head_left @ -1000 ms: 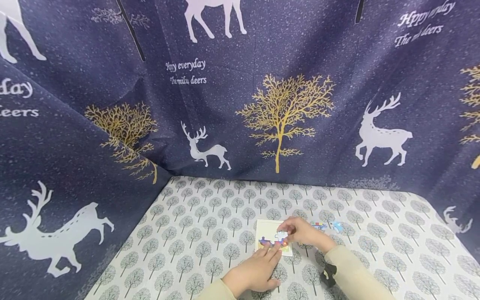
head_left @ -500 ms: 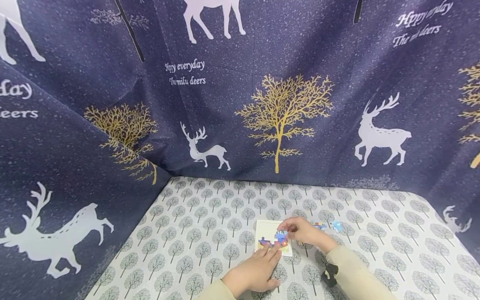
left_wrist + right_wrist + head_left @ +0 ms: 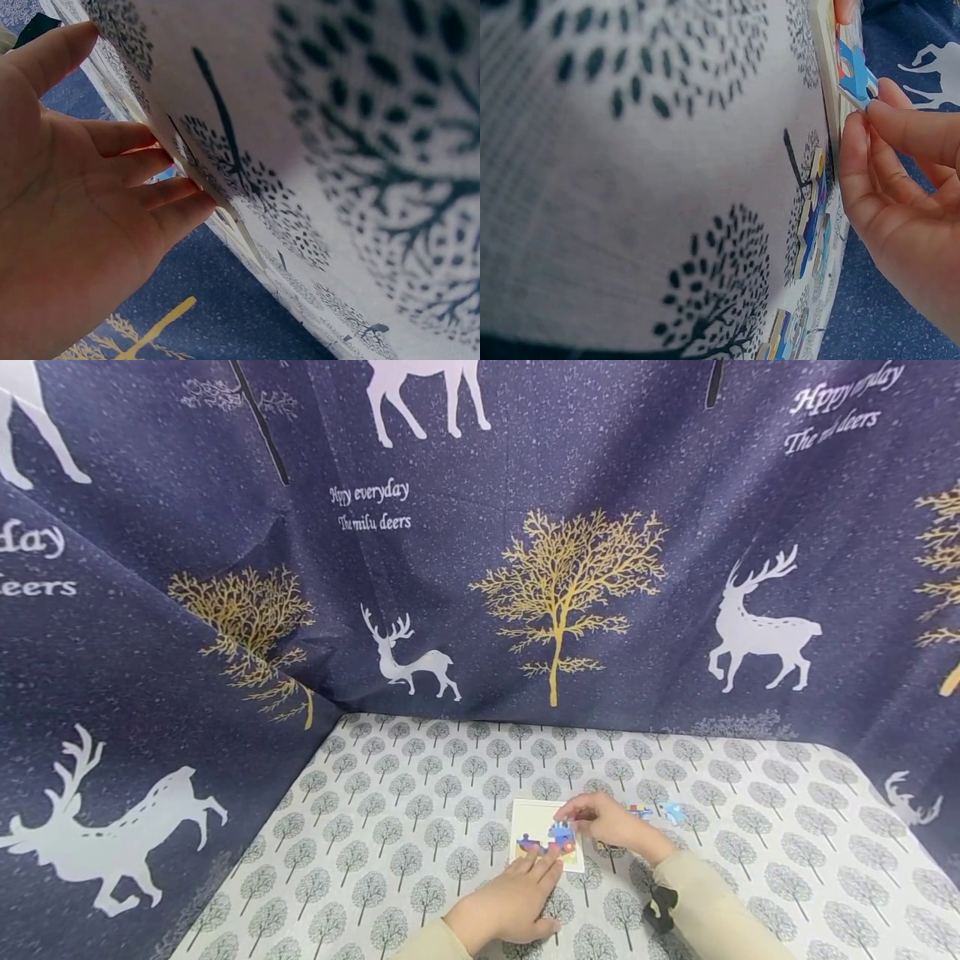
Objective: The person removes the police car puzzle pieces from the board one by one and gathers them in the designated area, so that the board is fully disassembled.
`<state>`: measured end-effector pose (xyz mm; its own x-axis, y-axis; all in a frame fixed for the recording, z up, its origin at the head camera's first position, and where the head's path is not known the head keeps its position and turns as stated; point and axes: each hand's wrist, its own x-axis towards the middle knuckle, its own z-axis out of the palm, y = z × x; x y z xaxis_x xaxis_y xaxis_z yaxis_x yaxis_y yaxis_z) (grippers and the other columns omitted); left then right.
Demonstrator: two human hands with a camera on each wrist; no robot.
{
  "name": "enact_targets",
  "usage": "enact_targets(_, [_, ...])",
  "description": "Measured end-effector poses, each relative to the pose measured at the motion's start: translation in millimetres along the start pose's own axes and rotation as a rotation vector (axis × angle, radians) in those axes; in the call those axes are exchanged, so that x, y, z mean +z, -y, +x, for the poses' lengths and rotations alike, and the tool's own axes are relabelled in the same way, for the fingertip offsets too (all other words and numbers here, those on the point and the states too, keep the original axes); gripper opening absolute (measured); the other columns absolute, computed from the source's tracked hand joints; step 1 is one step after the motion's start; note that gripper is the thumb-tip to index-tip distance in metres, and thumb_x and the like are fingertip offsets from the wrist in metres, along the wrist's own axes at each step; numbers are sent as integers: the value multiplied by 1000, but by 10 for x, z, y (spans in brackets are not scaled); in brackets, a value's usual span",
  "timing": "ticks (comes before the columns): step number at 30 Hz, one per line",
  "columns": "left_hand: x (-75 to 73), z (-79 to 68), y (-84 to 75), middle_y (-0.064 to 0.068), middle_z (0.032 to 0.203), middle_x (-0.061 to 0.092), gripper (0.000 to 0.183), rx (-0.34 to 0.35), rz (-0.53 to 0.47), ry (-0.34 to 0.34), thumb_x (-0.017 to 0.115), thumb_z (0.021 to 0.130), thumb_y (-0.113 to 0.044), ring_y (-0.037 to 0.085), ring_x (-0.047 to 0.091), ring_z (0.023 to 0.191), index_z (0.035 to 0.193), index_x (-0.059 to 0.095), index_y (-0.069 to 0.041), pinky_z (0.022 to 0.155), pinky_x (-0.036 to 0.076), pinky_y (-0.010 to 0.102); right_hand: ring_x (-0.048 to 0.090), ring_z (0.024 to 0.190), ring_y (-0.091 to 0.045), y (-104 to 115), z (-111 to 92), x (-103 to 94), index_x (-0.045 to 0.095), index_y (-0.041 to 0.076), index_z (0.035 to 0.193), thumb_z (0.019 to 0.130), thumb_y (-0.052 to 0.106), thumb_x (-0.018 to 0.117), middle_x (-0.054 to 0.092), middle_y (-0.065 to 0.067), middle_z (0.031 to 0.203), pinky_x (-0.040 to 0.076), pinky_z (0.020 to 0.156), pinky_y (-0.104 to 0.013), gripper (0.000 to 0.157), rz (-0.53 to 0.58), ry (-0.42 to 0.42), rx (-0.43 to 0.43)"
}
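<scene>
A cream-coloured puzzle board (image 3: 534,814) lies on the tree-print cloth in the head view. Extended fingers of my left hand (image 3: 520,902) rest on its lower part, over a purple puzzle piece (image 3: 529,843). At the board's right side, my right hand (image 3: 606,825) pinches a blue puzzle piece (image 3: 859,71) between thumb and fingers. That piece is tilted against the board in the right wrist view. Its right part is hidden by the fingers in the head view. The left wrist view shows the left fingertips at the board's edge.
Several loose puzzle pieces lie right of the board, including a multicoloured one (image 3: 639,812) and a light blue one (image 3: 673,812). Others (image 3: 810,217) show beside the board in the right wrist view. A dark blue deer-print curtain (image 3: 480,635) hangs behind and left of the table.
The piece in the right hand looked pale with glare a second ago and now shows blue, its tilt slightly changed. The left hand has stayed on the board.
</scene>
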<state>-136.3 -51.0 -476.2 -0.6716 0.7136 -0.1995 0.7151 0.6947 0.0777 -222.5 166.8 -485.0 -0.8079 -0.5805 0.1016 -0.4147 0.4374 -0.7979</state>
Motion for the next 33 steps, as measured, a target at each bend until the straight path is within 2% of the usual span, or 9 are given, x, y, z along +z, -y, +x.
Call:
enact_targets(12, [-53,-19,-8,7,159,22,75,-1,-34,8,58,91,-49,29,25,143,149,34,-7,113,31,38,64,102,-36,32,-10,-19,69,0,107,89,-7,57,67,-16,110,53,87,-47,23,48,10,13])
enact_targets(19, [-48,-20,-17,8,158,23,74,5,-11,6,57,92,-49,29,26,143,148,35,-7,113,31,37,65,99,-30,-16,-29,-13,69,1,109,90,-4,57,67,-15,111,55,84,-39,23,69,9,34])
enact_targets(26, [-11,-2,-5,8,158,24,74,10,7,3,56,92,-50,29,25,143,149,35,-7,112,32,37,63,104,-33,-31,-36,-16,69,3,111,90,-3,56,67,-14,113,54,87,-42,25,115,15,73])
enact_targets(33, [-24,-2,-9,8,157,25,74,1,11,-1,58,91,-49,29,27,143,148,36,-8,112,33,36,65,100,-28,-26,-46,-17,69,1,110,91,-2,57,67,-16,112,55,84,-36,23,142,15,71])
